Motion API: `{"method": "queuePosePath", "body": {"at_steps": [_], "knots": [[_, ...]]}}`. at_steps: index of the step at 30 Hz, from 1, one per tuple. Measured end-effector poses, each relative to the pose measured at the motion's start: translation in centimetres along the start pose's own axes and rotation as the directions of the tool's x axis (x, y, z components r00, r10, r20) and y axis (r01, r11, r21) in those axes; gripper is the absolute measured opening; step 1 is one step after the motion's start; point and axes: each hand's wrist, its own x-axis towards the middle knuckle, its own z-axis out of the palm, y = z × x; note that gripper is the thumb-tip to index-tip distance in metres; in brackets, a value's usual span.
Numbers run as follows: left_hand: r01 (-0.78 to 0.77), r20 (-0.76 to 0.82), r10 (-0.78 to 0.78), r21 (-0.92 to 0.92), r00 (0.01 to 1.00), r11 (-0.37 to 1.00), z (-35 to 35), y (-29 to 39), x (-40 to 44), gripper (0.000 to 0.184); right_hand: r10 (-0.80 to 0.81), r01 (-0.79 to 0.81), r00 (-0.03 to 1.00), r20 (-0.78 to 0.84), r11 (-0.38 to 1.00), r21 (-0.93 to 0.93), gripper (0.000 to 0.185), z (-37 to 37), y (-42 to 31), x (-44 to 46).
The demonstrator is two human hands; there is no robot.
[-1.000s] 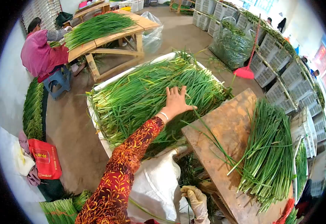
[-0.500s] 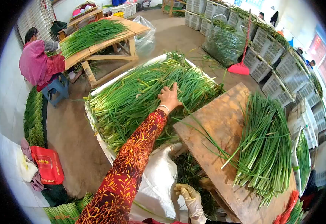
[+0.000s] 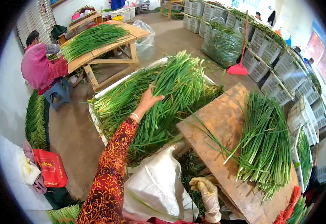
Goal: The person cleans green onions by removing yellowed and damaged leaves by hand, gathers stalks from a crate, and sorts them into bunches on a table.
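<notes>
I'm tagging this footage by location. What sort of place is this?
Probably a workroom for sorting leafy produce: long green stalks lie on a wooden board and a wooden table, and slatted crates stand in stacks.

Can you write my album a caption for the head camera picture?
The left hand grips long green stalks above a white bin; the gloved right hand hovers beside a board.
</notes>
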Motion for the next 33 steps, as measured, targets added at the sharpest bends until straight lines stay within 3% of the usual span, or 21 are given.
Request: {"method": "queuePosePath", "body": {"at_steps": [4,6,8,9,12,15,18,21,24,25,27,32,33], "knots": [[0.082,-0.057,-0.095,-0.195,0.994,0.977,-2.7,0.8,-3.8,0.098,-0.227,0.233,0.971,0.08,0.969,-0.086,0.025,1.0,-5.1,3.0],[0.042,-0.086,-0.061,-0.208,0.994,0.977,-3.1,0.2,-5.1,0.095,-0.332,0.344,0.936,0.115,0.933,-0.102,0.024,2.4,-7.4,5.0],[-0.084,-0.133,0.044,-0.31,0.99,0.947,-3.5,0.4,-6.5,0.093,-0.42,0.423,0.891,0.172,0.906,0.019,0.03,3.5,-8.4,8.0],[-0.08,-0.165,0.04,-0.242,0.985,0.967,-3.0,-0.6,-6.8,0.091,-0.423,0.428,0.888,0.178,0.904,0.016,0.03,4.6,-9.4,8.8],[-0.148,-0.229,0.074,-0.325,0.971,0.934,-2.8,0.3,-8.3,0.087,-0.443,0.429,0.883,0.157,0.896,0.116,0.046,7.9,-12.2,11.9],[-0.194,-0.305,0.109,-0.266,0.946,0.944,-1.7,-0.3,-9.3,0.085,-0.536,0.508,0.828,0.165,0.841,0.185,0.061,9.7,-12.8,17.4],[-0.204,-0.382,0.143,-0.124,0.913,0.971,-0.7,-0.3,-10.6,0.081,-0.488,0.431,0.867,0.097,0.834,0.344,0.068,10.4,-12.6,22.1],[-0.209,-0.401,0.119,-0.189,0.908,0.96,-0.4,0.3,-12.3,0.075,-0.39,0.33,0.92,-0.023,0.743,0.582,0.065,10.5,-12.6,24.6],[-0.151,-0.308,0.118,-0.084,0.944,0.985,-0.3,0.4,-13.6,0.072,-0.496,0.459,0.867,-0.04,0.766,0.449,0.061,10.4,-12.8,24.2],[-0.21,-0.288,0.188,-0.046,0.939,0.977,-0.1,0.3,-14.0,0.073,-0.358,0.297,0.934,-0.002,0.769,0.566,0.051,10.6,-13.5,22.9],[-0.238,-0.219,0.242,0.045,0.945,0.97,0.0,0.6,-15.0,0.072,-0.3,0.189,0.951,0.081,0.764,0.617,0.051,10.3,-13.5,21.4],[-0.345,-0.011,0.346,0.055,0.938,0.937,-0.3,-0.4,-17.6,0.076,-0.328,0.149,0.922,0.204,0.789,0.596,0.051,8.6,-12.2,19.0],[-0.395,0.154,0.37,0.195,0.916,0.898,-1.1,0.3,-18.0,0.078,-0.329,0.146,0.919,0.216,0.795,0.589,0.051,8.3,-12.0,18.7]]}}
